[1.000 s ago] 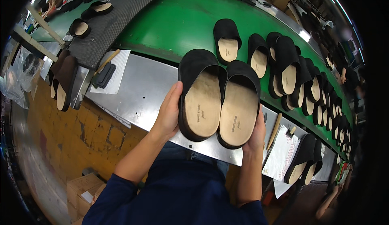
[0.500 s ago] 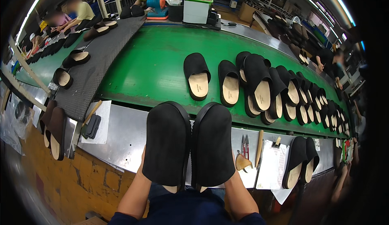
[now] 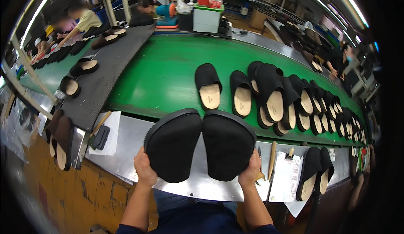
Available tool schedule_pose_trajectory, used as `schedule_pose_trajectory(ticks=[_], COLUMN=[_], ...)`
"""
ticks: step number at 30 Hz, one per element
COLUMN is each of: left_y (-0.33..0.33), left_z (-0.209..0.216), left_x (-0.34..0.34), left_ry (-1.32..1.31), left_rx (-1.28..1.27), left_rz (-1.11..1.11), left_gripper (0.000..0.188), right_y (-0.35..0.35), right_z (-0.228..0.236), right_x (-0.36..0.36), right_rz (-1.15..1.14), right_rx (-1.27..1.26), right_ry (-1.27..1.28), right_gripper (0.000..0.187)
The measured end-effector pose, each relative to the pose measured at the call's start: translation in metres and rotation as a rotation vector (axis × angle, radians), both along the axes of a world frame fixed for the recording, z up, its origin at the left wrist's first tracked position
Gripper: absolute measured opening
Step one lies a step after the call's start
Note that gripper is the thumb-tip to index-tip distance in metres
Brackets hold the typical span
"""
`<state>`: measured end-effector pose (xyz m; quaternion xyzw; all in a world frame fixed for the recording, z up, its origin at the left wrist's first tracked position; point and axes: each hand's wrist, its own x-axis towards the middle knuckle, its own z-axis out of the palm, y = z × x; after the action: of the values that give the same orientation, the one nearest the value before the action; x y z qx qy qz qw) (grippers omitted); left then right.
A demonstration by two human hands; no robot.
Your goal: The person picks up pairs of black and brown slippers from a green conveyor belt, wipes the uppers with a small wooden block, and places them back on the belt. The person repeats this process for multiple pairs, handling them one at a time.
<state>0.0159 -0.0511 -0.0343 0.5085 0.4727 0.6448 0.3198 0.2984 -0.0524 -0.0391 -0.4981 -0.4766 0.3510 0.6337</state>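
Observation:
My left hand (image 3: 145,167) grips a black clog (image 3: 173,145) by its outer side. My right hand (image 3: 251,167) holds its mate, another black clog (image 3: 227,145), the same way. Both clogs are raised side by side above the metal ledge, their smooth black uppers toward me and dark sole edges showing along the top and outer sides. Their upper inner corners nearly meet, while a gap opens between them lower down. The fingers behind the shoes are hidden. Past my right hand stands a wooden stick (image 3: 272,160), beside partly covered snips.
Beyond the ledge (image 3: 126,139) runs a green belt (image 3: 160,74), with several black mules (image 3: 275,103) lined up rightward. A clipboard with papers (image 3: 286,175) and two black mules (image 3: 310,173) lie right. Left are dark pads (image 3: 99,138) and brown mules (image 3: 64,143). People work farther off.
Both clogs have turned in my hands, their lower ends swinging apart and their sole edges moving to the outer sides. My hands, mostly hidden before, now show beside them.

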Motion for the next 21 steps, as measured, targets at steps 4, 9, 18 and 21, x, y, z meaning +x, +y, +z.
schedule_pose_trajectory(ticks=[4, 9, 18, 21], left_y=[0.0, -0.002, 0.014, 0.024], left_z=[0.005, -0.005, 0.0, -0.025], left_x=[0.001, -0.004, 0.005, -0.01], left_ry=[0.054, 0.098, 0.194, -0.072], left_rx=[0.001, 0.019, -0.096, -0.256], left_rz=[0.057, 0.044, 0.131, 0.042], left_gripper=[0.058, 0.055, 0.052, 0.051], right_y=[-0.001, -0.003, 0.005, 0.004], right_z=[0.001, -0.007, -0.014, -0.015], right_x=[-0.002, -0.005, -0.009, -0.011], right_rz=[-0.026, 0.017, 0.319, 0.324], right_rx=[0.078, 0.03, -0.506, -0.685], right_ry=[-0.026, 0.043, 0.433, -0.355], right_gripper=[0.048, 0.05, 0.06, 0.065])
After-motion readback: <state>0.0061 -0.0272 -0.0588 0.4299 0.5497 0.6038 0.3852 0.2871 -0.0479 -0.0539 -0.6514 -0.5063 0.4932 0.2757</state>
